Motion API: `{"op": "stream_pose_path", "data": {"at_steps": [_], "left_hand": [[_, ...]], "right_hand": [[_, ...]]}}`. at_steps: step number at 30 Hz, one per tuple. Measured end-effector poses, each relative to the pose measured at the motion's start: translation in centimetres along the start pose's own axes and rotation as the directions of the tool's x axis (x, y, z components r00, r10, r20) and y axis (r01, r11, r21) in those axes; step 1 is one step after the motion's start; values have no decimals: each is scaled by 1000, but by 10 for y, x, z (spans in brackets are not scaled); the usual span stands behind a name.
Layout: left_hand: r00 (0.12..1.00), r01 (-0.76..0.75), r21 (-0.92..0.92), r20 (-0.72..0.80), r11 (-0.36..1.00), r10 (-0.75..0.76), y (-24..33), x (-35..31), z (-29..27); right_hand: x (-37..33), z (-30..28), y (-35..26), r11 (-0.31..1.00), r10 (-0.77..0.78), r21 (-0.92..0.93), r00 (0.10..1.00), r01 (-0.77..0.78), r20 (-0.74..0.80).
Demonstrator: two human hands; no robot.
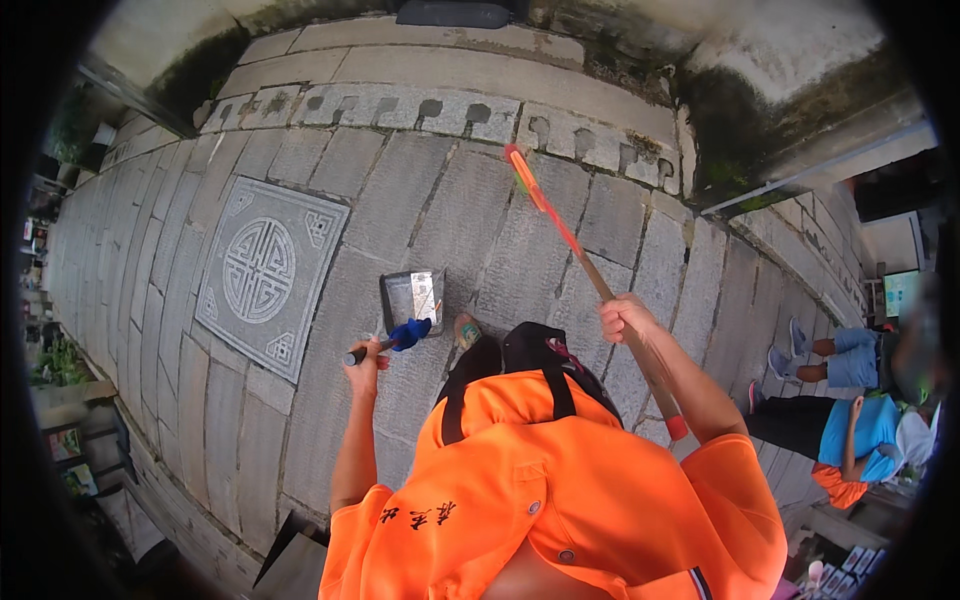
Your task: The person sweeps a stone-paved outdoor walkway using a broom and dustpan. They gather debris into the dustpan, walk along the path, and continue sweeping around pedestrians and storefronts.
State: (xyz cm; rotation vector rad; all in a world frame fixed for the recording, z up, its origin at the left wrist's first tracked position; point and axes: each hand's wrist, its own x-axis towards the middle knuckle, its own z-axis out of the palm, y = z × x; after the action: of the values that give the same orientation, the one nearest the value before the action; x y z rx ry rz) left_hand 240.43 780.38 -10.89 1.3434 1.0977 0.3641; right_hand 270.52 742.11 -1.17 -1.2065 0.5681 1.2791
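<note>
Left hand (368, 364) — fingers closed round a dark rod-shaped handle (356, 356); bunched blue material (408, 334) sits along it, beside a grey box-shaped dustpan (398, 298). Dustpan lies ahead of the person's feet, right of a carved square stone panel (262, 268); ground contact cannot be told. Right hand (627, 316) — clenched on a long brown pole (597, 280), orange-red at its far end, slanting over grey paving (455, 210).

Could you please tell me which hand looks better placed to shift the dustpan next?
Probably the left hand: it grips the dark handle near the dustpan, while the right hand holds the long pole farther off.
</note>
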Motion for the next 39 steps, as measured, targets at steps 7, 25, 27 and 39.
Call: {"op": "stream_pose_path", "data": {"at_steps": [7,25,27,39], "left_hand": [[982,-78,154,182,985,50,59,105,59],[950,-213,384,295,898,99,63,323,197],[916,-380,416,291,826,276,82,332,212],[972,-24,7,234,1000,22,87,405,111]], "right_hand": [[54,33,-61,783,-209,-621,957,40,-201],[207,94,-224,-80,-206,-982,966,-173,-154],[189,86,-185,27,28,-989,989,-143,-142],[199,216,-275,580,-183,-814,977,20,-107]]}}
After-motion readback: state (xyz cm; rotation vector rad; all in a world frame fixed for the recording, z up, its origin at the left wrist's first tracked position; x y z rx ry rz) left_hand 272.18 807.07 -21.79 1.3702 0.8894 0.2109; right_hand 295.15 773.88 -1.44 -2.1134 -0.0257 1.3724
